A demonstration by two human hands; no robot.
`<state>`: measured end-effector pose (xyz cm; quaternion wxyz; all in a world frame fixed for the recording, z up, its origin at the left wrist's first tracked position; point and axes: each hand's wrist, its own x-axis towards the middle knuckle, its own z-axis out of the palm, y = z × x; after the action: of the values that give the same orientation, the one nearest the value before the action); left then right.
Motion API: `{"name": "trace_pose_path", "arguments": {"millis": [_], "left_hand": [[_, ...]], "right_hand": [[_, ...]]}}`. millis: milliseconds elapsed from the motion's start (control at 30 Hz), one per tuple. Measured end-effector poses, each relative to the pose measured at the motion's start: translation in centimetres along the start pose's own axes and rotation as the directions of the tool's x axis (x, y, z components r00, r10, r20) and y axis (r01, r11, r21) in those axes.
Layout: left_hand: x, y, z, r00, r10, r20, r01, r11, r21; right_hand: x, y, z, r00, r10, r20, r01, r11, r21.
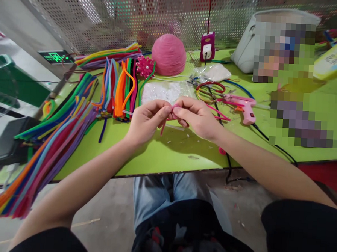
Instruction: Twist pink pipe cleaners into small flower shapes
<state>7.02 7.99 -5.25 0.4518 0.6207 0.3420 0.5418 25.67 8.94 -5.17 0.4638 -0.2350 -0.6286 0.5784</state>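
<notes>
A pink pipe cleaner (163, 126) is pinched between my two hands, its loose end hanging down below the fingers. My left hand (147, 119) grips it with thumb and forefinger. Close against it, my right hand (195, 116) pinches the same piece near a small pink bunched part, which the fingertips mostly hide. Behind the hands lies a clear bag of white bits (166, 92). To the right of my right hand are a pink glue gun (243, 105), scissors with red-and-yellow handles (208, 91) and bent pink pipe cleaners (222, 115).
Bundles of coloured pipe cleaners (69, 124) cover the left of the green table (144, 158). A pink yarn-like dome (169, 54) and pink beaded flower (145, 67) stand at the back. A purple power socket (207, 47) and pale bin (244, 43) are further right. A black cord (275, 144) crosses the table.
</notes>
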Motion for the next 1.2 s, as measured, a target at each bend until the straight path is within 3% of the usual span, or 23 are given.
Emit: {"name": "trace_pose_path", "arguments": {"millis": [167,500,967,1200], "left_hand": [[-0.12,-0.02,0.04,1.0,0.024,-0.009,-0.023,1.0,0.021],[-0.31,0.18,0.52,0.997,0.079,-0.011,-0.079,0.997,-0.004],[-0.09,-0.37,-0.11,0.999,0.034,0.024,-0.031,0.99,-0.141],[-0.13,-0.47,-0.08,0.999,0.002,0.038,0.004,0.989,-0.145]], "right_hand": [[0.11,-0.03,0.11,1.0,0.026,0.007,-0.027,0.997,0.078],[0.06,-0.25,0.32,1.0,0.015,0.008,-0.015,0.998,0.065],[-0.11,-0.52,0.52,1.0,0.004,0.006,-0.004,0.996,0.091],[-0.24,-0.34,0.4,0.998,-0.049,0.039,0.051,0.997,-0.05]]}}
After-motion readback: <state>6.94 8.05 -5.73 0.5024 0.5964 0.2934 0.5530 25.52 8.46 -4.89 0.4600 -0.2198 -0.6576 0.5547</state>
